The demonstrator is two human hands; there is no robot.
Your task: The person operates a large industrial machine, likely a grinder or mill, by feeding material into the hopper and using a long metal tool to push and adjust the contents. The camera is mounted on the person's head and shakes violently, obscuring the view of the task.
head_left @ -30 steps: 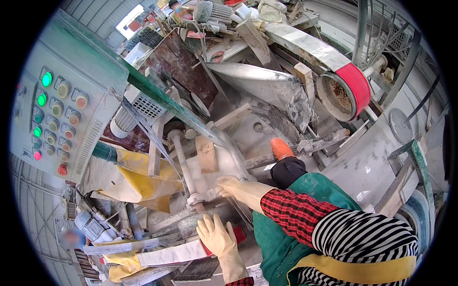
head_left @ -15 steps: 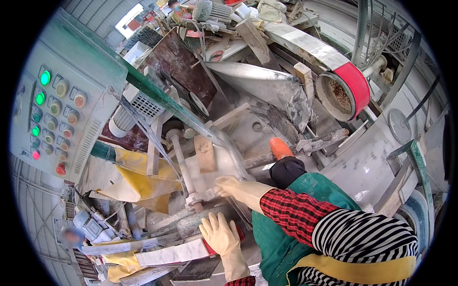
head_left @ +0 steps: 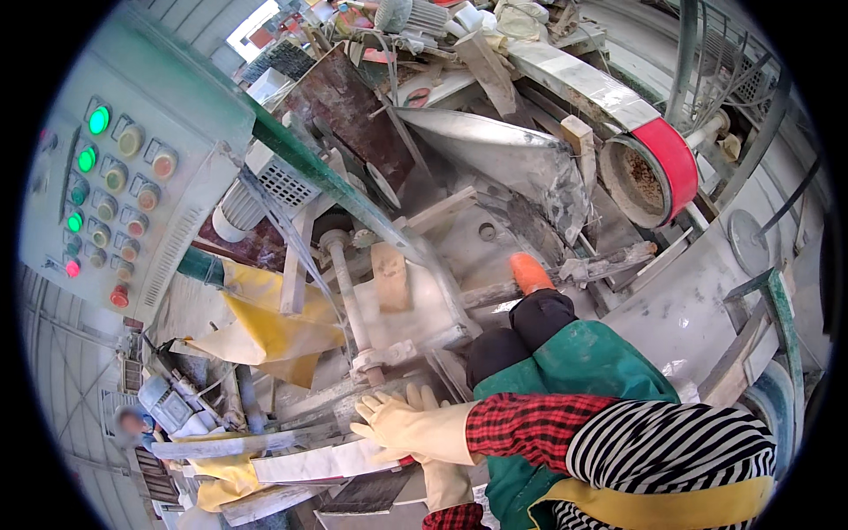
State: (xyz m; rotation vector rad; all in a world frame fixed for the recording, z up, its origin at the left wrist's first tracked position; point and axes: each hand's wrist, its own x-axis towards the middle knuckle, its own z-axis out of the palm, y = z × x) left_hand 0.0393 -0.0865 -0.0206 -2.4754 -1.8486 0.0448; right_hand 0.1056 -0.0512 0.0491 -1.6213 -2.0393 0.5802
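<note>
Both my hands wear cream rubber gloves. My right hand (head_left: 415, 430) is open, its fingers stretched out, and it crosses over my left hand (head_left: 445, 482). Most of the left hand is hidden beneath it; some straight fingertips and the glove cuff show. Whether the gloves touch each other, I cannot tell. Under and beside them runs a white belt (head_left: 318, 465) with a red end, mostly covered by the gloves. Just beyond the fingers stands a dusty metal shaft (head_left: 344, 287) with a clamp-like bracket (head_left: 383, 357) at its near end. Neither hand visibly holds anything.
A grey control panel (head_left: 177, 208) with lit green and red buttons stands at left. A green bar (head_left: 327, 177) slants across above the shaft. Yellow sheeting (head_left: 269, 327) hangs at left. A red-banded roller (head_left: 670, 168) sits upper right. Another person (head_left: 132, 424) is at far left.
My right hand has come down from beside the shaft's bracket and now lies across my left hand. The view has shifted slightly, and more of my dark-trousered legs shows.
</note>
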